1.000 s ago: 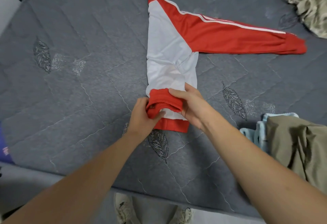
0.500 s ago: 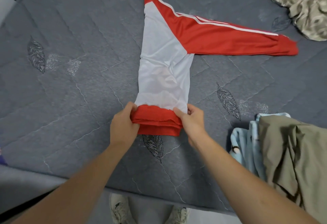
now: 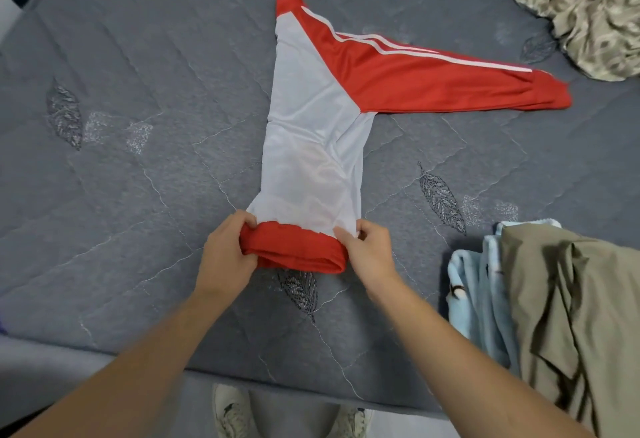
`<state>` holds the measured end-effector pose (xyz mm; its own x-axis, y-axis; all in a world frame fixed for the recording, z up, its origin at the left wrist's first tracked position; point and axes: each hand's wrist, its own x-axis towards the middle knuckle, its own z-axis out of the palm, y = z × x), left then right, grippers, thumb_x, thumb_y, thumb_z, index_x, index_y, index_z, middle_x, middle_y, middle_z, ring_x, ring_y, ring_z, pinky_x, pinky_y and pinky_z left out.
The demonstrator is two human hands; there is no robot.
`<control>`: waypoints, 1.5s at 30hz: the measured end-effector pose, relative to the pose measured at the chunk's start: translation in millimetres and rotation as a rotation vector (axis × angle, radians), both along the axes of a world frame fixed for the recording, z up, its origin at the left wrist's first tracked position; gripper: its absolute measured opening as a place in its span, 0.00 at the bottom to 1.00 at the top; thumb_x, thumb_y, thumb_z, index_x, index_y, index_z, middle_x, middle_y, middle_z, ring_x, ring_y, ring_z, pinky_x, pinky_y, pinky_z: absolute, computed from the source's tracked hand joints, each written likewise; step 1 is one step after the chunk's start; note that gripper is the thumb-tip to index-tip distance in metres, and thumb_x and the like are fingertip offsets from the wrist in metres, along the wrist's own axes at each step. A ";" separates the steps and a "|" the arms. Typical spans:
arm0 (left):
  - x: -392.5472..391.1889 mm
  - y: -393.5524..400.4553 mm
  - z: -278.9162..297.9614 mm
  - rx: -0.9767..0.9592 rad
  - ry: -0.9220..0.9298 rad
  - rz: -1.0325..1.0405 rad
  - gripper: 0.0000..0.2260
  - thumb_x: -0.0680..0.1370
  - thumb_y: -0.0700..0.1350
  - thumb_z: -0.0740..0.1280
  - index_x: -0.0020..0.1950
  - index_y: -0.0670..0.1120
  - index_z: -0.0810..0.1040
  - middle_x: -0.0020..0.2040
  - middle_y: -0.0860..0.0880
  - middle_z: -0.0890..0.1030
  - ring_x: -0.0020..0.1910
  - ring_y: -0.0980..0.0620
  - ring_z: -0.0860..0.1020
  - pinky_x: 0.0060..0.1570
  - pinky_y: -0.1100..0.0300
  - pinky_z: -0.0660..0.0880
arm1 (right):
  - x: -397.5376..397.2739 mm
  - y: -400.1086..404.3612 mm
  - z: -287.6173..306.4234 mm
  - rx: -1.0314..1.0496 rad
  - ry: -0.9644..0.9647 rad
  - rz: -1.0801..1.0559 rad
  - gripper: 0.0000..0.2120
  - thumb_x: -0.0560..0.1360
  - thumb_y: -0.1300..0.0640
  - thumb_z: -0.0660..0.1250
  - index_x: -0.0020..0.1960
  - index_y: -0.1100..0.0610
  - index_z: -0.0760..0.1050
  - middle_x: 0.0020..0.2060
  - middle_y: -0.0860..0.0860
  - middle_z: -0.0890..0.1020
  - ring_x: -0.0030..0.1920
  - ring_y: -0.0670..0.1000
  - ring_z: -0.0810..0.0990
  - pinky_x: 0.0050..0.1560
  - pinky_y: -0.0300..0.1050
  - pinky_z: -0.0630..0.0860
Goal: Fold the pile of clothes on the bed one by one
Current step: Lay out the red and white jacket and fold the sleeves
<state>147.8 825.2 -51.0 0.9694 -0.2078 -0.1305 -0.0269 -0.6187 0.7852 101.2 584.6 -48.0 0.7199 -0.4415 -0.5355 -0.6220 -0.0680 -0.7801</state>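
A red and white track jacket [image 3: 311, 146] lies on the grey quilted bed [image 3: 138, 195], folded lengthwise into a narrow strip. One red sleeve [image 3: 433, 84] with white stripes stretches out to the right. The red hem [image 3: 294, 250] at the near end is turned up into a thick roll. My left hand [image 3: 227, 254] grips the roll's left end, fingers curled over the top. My right hand [image 3: 369, 250] grips its right end, thumb on the white fabric.
An olive garment [image 3: 571, 316] lies over a light blue one [image 3: 474, 288] at the right near edge of the bed. A crumpled beige-patterned cloth [image 3: 571, 4] sits at the far right. My shoes [image 3: 232, 413] show below the bed's edge.
The hem roll has been pulled toward me and the jacket body stretched longer. My hands moved apart from the roll's middle to its two ends.
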 end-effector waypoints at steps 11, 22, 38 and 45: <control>-32.3 -0.4 -20.3 0.053 0.287 -0.148 0.18 0.70 0.46 0.78 0.46 0.54 0.68 0.41 0.55 0.74 0.39 0.55 0.72 0.36 0.60 0.68 | -18.2 0.5 -16.3 -0.018 0.268 -0.009 0.06 0.71 0.59 0.68 0.35 0.56 0.75 0.33 0.49 0.78 0.36 0.52 0.76 0.37 0.46 0.70; -18.9 -6.8 -19.8 0.040 0.410 0.012 0.12 0.75 0.48 0.78 0.42 0.52 0.74 0.37 0.49 0.79 0.32 0.56 0.75 0.32 0.64 0.72 | 12.2 -28.8 -38.1 -0.078 0.154 -0.195 0.15 0.75 0.62 0.69 0.33 0.57 0.68 0.28 0.50 0.67 0.35 0.51 0.67 0.35 0.46 0.62; 205.8 -131.3 -11.8 -0.409 0.643 0.253 0.11 0.79 0.49 0.75 0.53 0.42 0.84 0.49 0.45 0.87 0.46 0.47 0.86 0.43 0.56 0.82 | 181.7 -71.0 -30.3 -0.182 0.132 -0.029 0.28 0.67 0.43 0.76 0.24 0.53 0.60 0.27 0.50 0.64 0.32 0.54 0.65 0.36 0.48 0.65; 274.3 -141.4 -20.3 -0.302 0.356 0.191 0.17 0.85 0.42 0.62 0.74 0.47 0.73 0.65 0.50 0.78 0.63 0.46 0.77 0.64 0.51 0.74 | 174.3 -76.6 -36.7 -0.154 0.078 -0.183 0.19 0.76 0.57 0.72 0.31 0.55 0.67 0.26 0.50 0.71 0.28 0.50 0.70 0.36 0.44 0.70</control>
<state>422.1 683.9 -71.3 0.9001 -0.1104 -0.4214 0.3667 -0.3300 0.8698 275.5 508.0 -84.7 0.5796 -0.6412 -0.5030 -0.6930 -0.0630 -0.7182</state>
